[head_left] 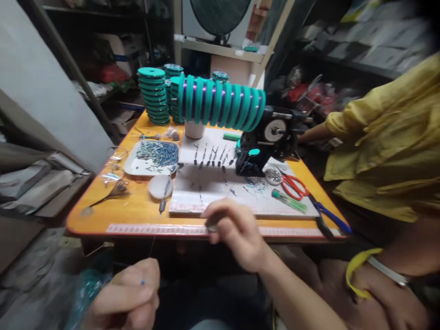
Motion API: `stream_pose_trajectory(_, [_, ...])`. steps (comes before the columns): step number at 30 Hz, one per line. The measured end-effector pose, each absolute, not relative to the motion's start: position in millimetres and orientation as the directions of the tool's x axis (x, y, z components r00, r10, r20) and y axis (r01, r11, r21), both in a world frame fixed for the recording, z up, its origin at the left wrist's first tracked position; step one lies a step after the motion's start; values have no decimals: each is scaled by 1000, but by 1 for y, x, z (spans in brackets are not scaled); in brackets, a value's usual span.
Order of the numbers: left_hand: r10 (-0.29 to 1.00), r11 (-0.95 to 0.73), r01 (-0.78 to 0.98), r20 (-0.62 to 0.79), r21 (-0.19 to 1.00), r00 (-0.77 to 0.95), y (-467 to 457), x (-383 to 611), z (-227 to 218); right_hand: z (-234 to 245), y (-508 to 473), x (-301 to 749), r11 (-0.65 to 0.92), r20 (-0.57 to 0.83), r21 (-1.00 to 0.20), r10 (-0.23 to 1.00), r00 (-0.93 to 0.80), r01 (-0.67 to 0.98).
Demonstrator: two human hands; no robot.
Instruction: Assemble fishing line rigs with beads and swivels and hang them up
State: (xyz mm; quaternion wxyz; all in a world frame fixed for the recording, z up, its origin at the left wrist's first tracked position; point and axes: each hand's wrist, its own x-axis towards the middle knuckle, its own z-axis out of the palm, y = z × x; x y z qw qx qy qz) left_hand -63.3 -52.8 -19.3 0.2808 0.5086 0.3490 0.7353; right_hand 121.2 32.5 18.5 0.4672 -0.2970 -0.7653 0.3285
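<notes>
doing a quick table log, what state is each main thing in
Left hand: closed on a small blue bit
Right hand: fingers curled, grip blurred
Green spools: one row, others stacked
White tray: piled with blue pieces
Green tube: lying on its side
Fan: running or not, cannot tell

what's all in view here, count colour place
table: one, orange, centre
board: one, white, on table
machine: one, black, board's back right
mounted spools: about ten, teal, at machine's left
stacked spools: many, teal, table's back left
tray: one, white, table's left
small pieces: many, bluish, in tray
disc: one, white, beside tray
spread pieces: several, dark, on board
front tube: one, green, board's right
looped tool: one, red, board's right
second tool: one, blue/black, right corner
fan: one, dark, behind table
other person: one, yellow top, right
blue bit: one, blue, lower left
left hand: one, bare, lower left, pinching blue bit
right hand: one, bare, centre front
</notes>
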Motion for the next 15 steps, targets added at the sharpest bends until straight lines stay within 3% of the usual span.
stream_pose_trajectory(2, [746,-562,49,532,826,-400,-55,-64,-21,15,21,129,691,527,-660,705,-475,294])
stream_pose_trajectory(4, [761,-450,69,422,891,-493,-59,-58,-25,10,13,153,678,550,-572,735,-397,462])
stream_pose_trajectory(8, [804,-241,-123,127,963,-581,-66,-44,-32,-4,5,257,324,629,-385,777,-11,864])
stream_pose_trajectory(11, [856,-159,-269,-3,950,-518,-63,-39,-32,-15,4,348,82,509,-169,860,16,982])
stream_pose_trajectory(14, [903,-36,-386,-135,922,-407,-60,-40,-30,-23,7,396,126,414,-211,910,-28,969])
stream_pose_trajectory(15, [908,-5,-416,-170,910,-383,-60,-41,-29,-25,7,400,122,452,-247,892,3,961])
